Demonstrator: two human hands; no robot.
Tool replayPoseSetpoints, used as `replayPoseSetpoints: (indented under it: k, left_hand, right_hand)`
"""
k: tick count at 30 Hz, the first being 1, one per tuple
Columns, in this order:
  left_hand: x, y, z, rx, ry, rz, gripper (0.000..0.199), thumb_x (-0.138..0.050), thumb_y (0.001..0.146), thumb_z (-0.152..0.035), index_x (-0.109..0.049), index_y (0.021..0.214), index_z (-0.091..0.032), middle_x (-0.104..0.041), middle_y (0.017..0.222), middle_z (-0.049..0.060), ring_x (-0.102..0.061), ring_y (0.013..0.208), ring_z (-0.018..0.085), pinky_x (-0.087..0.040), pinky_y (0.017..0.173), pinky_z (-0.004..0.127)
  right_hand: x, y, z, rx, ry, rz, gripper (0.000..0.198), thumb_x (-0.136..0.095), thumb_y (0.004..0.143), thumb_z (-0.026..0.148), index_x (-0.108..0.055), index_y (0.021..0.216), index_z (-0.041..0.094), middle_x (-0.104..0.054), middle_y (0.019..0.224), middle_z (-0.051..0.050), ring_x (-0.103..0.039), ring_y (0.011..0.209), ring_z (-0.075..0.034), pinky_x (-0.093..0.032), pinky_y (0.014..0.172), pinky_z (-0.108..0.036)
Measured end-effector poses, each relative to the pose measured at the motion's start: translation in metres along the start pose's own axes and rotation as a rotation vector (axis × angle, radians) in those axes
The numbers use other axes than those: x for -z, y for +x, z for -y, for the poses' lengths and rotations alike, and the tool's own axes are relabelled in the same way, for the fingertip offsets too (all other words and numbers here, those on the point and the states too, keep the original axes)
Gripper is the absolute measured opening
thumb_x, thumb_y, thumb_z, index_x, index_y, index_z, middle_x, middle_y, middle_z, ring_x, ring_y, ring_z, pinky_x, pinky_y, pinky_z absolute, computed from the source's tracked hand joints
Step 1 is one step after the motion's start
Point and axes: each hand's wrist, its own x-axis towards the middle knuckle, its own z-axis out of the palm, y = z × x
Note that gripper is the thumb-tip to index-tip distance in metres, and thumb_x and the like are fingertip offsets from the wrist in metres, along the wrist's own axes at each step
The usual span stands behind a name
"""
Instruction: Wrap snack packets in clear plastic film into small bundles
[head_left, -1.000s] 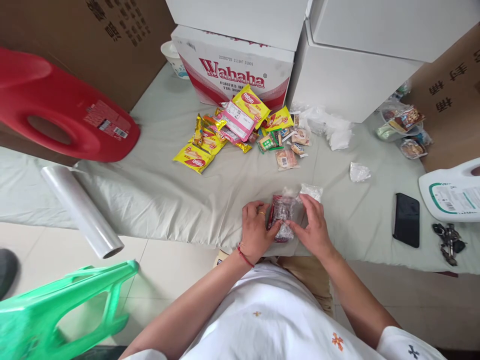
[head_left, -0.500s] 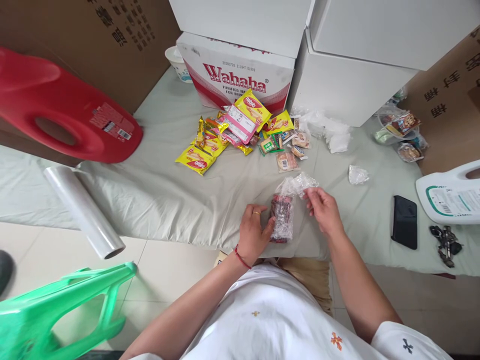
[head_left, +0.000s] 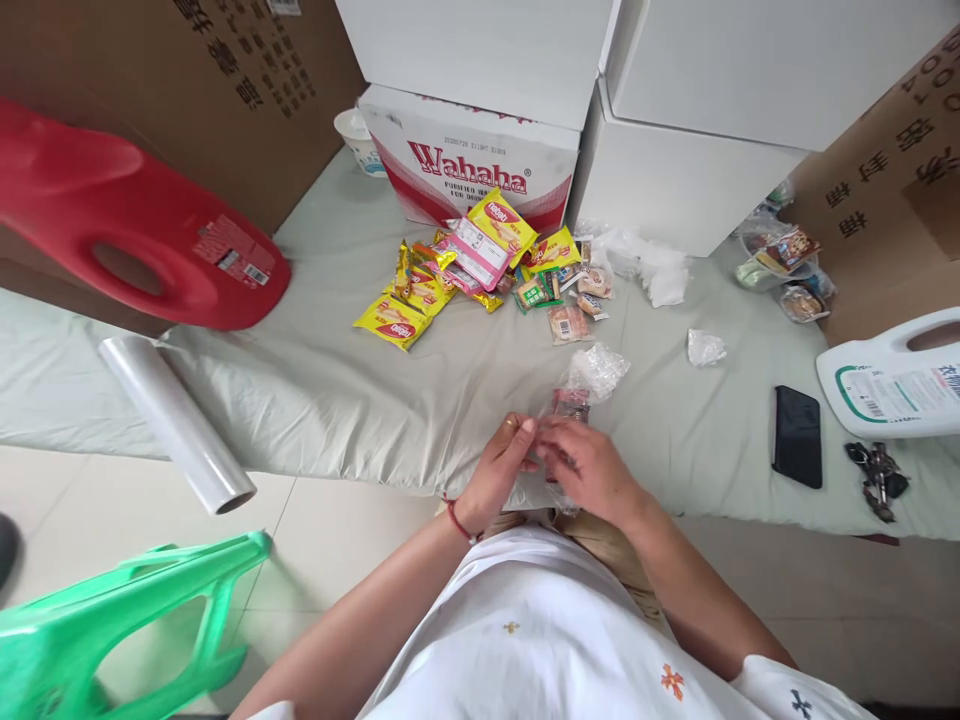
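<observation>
My left hand [head_left: 499, 468] and my right hand [head_left: 592, 470] meet over a dark red snack packet [head_left: 571, 404] wrapped in clear plastic film [head_left: 596, 370] at the near edge of the cloth-covered table [head_left: 360, 390]. Both hands pinch the film and packet, and most of the packet is hidden under my fingers. Loose film bunches up just beyond my right hand. Farther back, a heap of yellow and pink snack packets [head_left: 465, 265] lies in front of a Wahaha carton [head_left: 469, 160].
A roll of clear film [head_left: 176, 420] overhangs the table edge at left, by a red jug [head_left: 127, 235]. A black phone [head_left: 796, 450], keys [head_left: 876, 480] and a white jug [head_left: 892, 385] lie at right. White boxes [head_left: 675, 110] stand behind. A green stool [head_left: 112, 620] is at lower left.
My right hand let go of the raised film end and came down left onto the packet, joining my left hand. The packet has been drawn nearer the table edge.
</observation>
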Motion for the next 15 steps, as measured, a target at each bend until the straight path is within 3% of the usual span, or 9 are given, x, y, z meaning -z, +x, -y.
replayPoseSetpoints:
  k: [2, 4, 8, 10, 12, 15]
  left_hand:
    - [-0.006, 0.013, 0.004, 0.068, -0.056, -0.076, 0.039, -0.069, 0.085, -0.056, -0.053, 0.084, -0.021, -0.055, 0.077, -0.002, -0.053, 0.070, 0.013, -0.044, 0.060, 0.025]
    - [-0.010, 0.023, 0.009, 0.120, -0.100, -0.155, 0.037, -0.073, 0.081, -0.049, -0.050, 0.078, -0.021, -0.052, 0.070, -0.004, -0.050, 0.065, 0.012, -0.042, 0.057, 0.023]
    - [-0.013, 0.030, 0.013, 0.177, -0.301, -0.271, 0.031, -0.068, 0.085, -0.043, -0.046, 0.082, -0.022, -0.057, 0.072, -0.004, -0.055, 0.063, 0.010, -0.045, 0.057, 0.022]
    - [-0.017, 0.028, 0.010, 0.171, -0.366, -0.321, 0.031, -0.065, 0.088, -0.043, -0.042, 0.083, -0.023, -0.053, 0.066, -0.007, -0.049, 0.054, 0.008, -0.039, 0.051, 0.019]
    - [-0.024, 0.025, 0.005, 0.153, -0.405, -0.319, 0.036, -0.066, 0.087, -0.047, -0.040, 0.084, -0.023, -0.045, 0.062, -0.010, -0.040, 0.047, 0.006, -0.030, 0.045, 0.017]
    - [-0.034, 0.020, -0.005, 0.140, -0.471, -0.203, 0.045, -0.072, 0.082, -0.055, -0.039, 0.085, -0.024, -0.040, 0.060, -0.011, -0.036, 0.045, 0.005, -0.022, 0.041, 0.016]
  right_hand:
    - [-0.013, -0.002, 0.003, 0.094, -0.085, 0.068, 0.026, -0.051, 0.099, 0.017, -0.071, 0.115, 0.020, -0.070, 0.123, -0.014, -0.066, 0.116, -0.026, -0.055, 0.100, -0.044]
    - [-0.020, -0.007, 0.001, 0.109, -0.077, 0.049, 0.029, -0.049, 0.100, 0.016, -0.069, 0.121, 0.020, -0.067, 0.129, -0.014, -0.064, 0.121, -0.024, -0.055, 0.103, -0.042]
    - [-0.013, -0.021, -0.015, -0.091, -0.078, -0.214, 0.024, -0.049, 0.103, 0.026, -0.069, 0.114, 0.023, -0.070, 0.120, -0.010, -0.068, 0.112, -0.022, -0.056, 0.098, -0.039]
    - [-0.008, -0.025, -0.024, -0.231, -0.158, -0.301, 0.024, -0.050, 0.103, 0.035, -0.070, 0.107, 0.022, -0.070, 0.111, -0.011, -0.070, 0.099, -0.024, -0.058, 0.089, -0.040]
    - [-0.007, -0.026, -0.031, -0.330, -0.200, -0.317, 0.032, -0.054, 0.100, 0.046, -0.067, 0.114, 0.020, -0.067, 0.112, -0.013, -0.069, 0.093, -0.025, -0.059, 0.082, -0.042]
    - [-0.008, -0.022, -0.039, -0.357, -0.196, -0.278, 0.058, -0.067, 0.090, 0.056, -0.058, 0.134, 0.020, -0.063, 0.120, -0.015, -0.066, 0.104, -0.029, -0.057, 0.087, -0.046]
